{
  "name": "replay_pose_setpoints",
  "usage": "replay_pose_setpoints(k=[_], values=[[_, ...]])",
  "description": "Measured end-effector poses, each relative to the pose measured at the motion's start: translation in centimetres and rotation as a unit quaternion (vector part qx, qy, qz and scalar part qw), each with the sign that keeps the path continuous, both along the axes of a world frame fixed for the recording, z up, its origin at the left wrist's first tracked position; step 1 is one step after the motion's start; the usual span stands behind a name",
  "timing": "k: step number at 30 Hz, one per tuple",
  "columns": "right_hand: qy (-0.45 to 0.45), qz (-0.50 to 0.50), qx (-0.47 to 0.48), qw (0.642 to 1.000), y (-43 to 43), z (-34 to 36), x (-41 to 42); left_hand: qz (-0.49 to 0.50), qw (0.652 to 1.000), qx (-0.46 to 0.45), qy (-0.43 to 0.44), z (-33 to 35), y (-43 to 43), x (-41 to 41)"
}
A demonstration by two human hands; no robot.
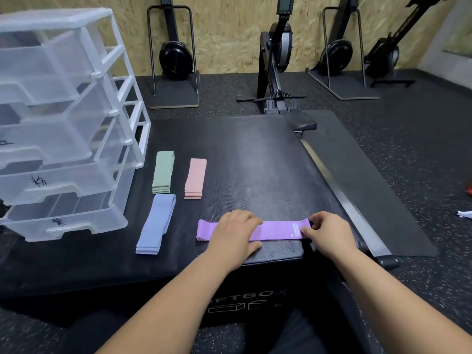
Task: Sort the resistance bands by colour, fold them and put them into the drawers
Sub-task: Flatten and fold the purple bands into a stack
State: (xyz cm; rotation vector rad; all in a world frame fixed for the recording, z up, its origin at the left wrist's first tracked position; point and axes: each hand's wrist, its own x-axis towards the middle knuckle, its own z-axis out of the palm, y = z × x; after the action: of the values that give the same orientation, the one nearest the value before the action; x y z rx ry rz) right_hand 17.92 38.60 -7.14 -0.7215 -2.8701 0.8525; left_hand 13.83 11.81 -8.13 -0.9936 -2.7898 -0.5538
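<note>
Right hand (325, 232) pinches the three-o'clock end of the purple band (278, 232); left hand (236, 231) presses flat on its middle, fingers relaxed. The band lies crosswise near the six-o'clock edge of the soft box (255, 162). Light, limp, stretchy cloth, I judge: fold it by the ends.

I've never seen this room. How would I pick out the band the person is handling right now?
Start at the big black padded box with clear plastic drawers on its left side. Near its front edge the left hand presses the purple band while the right hand pinches its end. It alone lies crosswise; the green stack, pink stack and blue stack sit beside the drawers.
</note>
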Motion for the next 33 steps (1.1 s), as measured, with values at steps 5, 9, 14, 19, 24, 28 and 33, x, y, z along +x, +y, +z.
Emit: replay_pose_setpoints(k=[5, 9, 14, 19, 24, 28, 33], values=[[-0.043, -0.028, -0.029, 0.998, -0.1, 0.3, -0.5, 0.013, 0.999, -0.028, -0.016, 0.1, 1.1, -0.3], [-0.083, -0.022, -0.037, 0.996, -0.2, 0.7, -1.0, 0.019, 0.999, -0.019, -0.029, -0.2, 0.9, -0.4], [-0.071, -0.027, -0.028, 0.997, -1.1, 0.8, -0.9, 0.027, 0.999, 0.01, -0.03, -0.6, 0.8, 0.0], [-0.004, -0.027, 0.003, 1.0, -1.6, 0.7, 0.1, 0.025, 0.999, 0.018, -0.032, -0.7, 0.7, 0.0], [0.053, -0.021, -0.066, 0.996, -0.9, 1.3, 0.7, 0.026, 0.999, 0.02, -0.039, -0.7, 0.7, 0.2], [0.055, -0.041, -0.16, 0.985, 0.5, 1.5, 0.9, 0.027, 0.999, 0.019, -0.034, -0.8, 0.6, 0.2], [0.073, -0.062, -0.131, 0.987, 2.8, 2.5, 1.3, 0.028, 0.999, 0.003, -0.038, -0.4, 0.5, -0.1]])
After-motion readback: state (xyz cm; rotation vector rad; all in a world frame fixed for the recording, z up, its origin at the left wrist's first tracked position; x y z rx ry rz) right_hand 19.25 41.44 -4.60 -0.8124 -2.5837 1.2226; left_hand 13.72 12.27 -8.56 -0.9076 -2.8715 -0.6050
